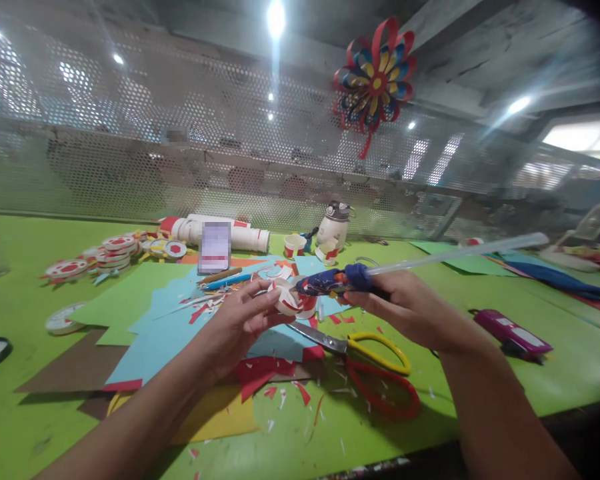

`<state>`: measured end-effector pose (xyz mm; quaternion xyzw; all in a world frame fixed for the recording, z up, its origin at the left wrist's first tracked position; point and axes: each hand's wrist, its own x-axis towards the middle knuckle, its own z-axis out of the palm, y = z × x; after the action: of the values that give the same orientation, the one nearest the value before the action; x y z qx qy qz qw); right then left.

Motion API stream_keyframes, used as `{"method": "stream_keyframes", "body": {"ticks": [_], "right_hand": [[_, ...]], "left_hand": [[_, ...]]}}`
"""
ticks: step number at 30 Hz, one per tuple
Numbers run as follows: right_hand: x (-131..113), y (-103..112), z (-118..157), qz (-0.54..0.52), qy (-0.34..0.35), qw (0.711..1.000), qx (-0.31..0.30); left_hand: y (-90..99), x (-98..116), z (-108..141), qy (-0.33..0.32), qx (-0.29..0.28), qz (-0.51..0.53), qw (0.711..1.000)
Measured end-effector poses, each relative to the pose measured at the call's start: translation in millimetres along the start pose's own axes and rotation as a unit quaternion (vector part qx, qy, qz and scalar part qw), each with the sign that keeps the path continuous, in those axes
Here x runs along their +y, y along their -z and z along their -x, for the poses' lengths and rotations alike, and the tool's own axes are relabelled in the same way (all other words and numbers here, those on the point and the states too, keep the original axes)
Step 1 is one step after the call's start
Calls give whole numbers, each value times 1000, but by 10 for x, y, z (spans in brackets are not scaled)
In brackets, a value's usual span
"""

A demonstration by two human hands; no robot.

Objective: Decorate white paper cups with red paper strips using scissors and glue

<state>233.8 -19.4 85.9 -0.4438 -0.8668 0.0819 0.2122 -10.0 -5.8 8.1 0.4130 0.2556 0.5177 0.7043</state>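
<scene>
My left hand (253, 312) pinches a small white-and-red paper cup piece (283, 298) over the middle of the table. Fingers of my right hand (405, 310) wrap round a dark blue hot glue gun (330, 281), whose nozzle points left at the paper piece. Whether the nozzle touches the paper I cannot tell. A long clear glue stick (460, 255) juts out of the gun's back toward the right. Under both hands lie large scissors (347, 347) with one yellow and one red handle loop, on blue paper sheets (180, 350) strewn with red and white scraps.
Paper cups (295, 246), a white jug (333, 227) and a phone (215, 248) stand toward the back. Decorated paper discs (116, 250) are stacked at the left. A purple pouch (513, 333) lies at the right. A paper flower (377, 83) hangs above a perforated screen (205, 147).
</scene>
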Motion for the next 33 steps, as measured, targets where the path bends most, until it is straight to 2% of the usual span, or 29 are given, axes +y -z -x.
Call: {"method": "stream_keyframes", "body": {"ticks": [10,33], "right_hand": [[-82,-22,24,30,26,999,36],[-76,-44,25,21,1,999,40]], "left_hand": [[-7,4,-3,-2,2,-1,1000],[-21,12,22,3,-5,-5,1000]]}}
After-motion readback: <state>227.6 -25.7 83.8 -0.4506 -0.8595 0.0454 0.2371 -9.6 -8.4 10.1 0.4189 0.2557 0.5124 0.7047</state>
